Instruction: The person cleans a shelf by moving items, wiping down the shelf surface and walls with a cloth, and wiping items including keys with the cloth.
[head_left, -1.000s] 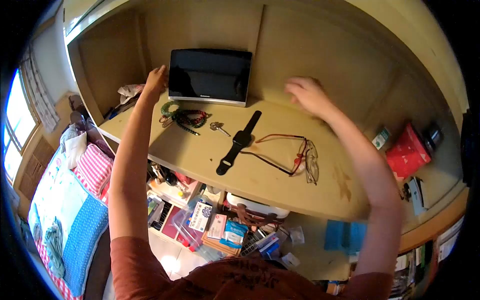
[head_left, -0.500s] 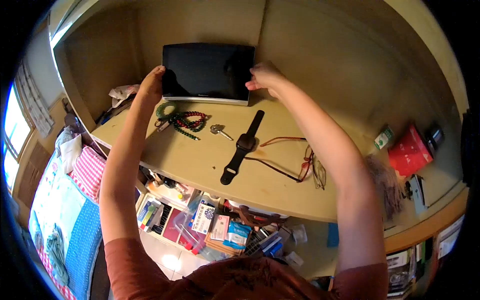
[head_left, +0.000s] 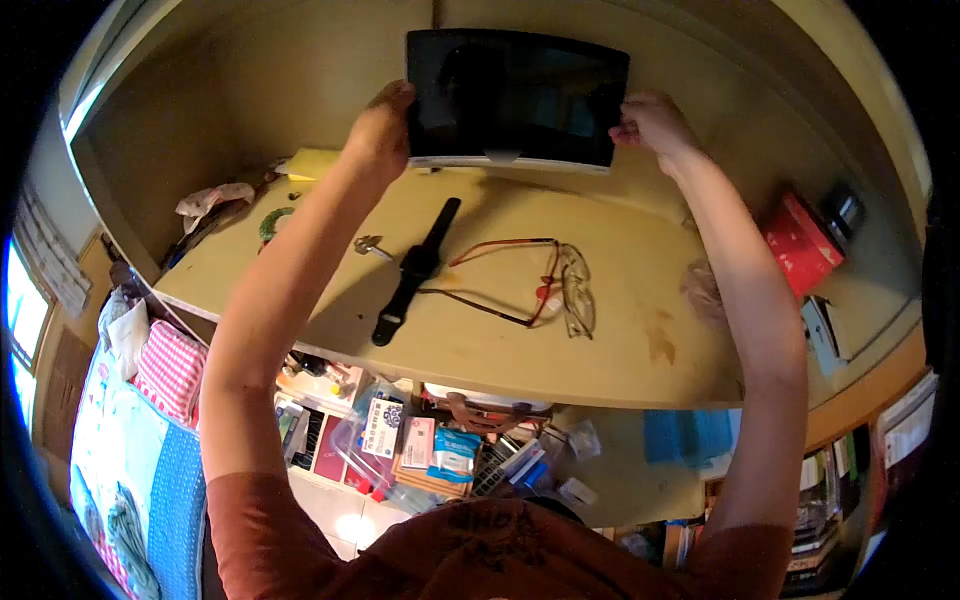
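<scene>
A flat black screen with a silver lower edge is held up at the back of the shelf, tilted slightly, with a shadow under it. My left hand grips its left edge, and my right hand grips the right edge. In front lie a black smartwatch with its strap stretched out and a pair of eyeglasses with open temples. A small silver key rests left of the watch. Part of a green bead bracelet shows beside my left forearm, which hides what lies behind it.
The cream shelf has side walls and a back panel. A red container stands at right; a yellow item and a crumpled plastic bag lie at left. Below are cluttered boxes and packets. A bed is at lower left.
Both hands have raised the screen and carried it to the right, and my view has shifted too. A yellow item at the back left of the shelf has come into sight.
</scene>
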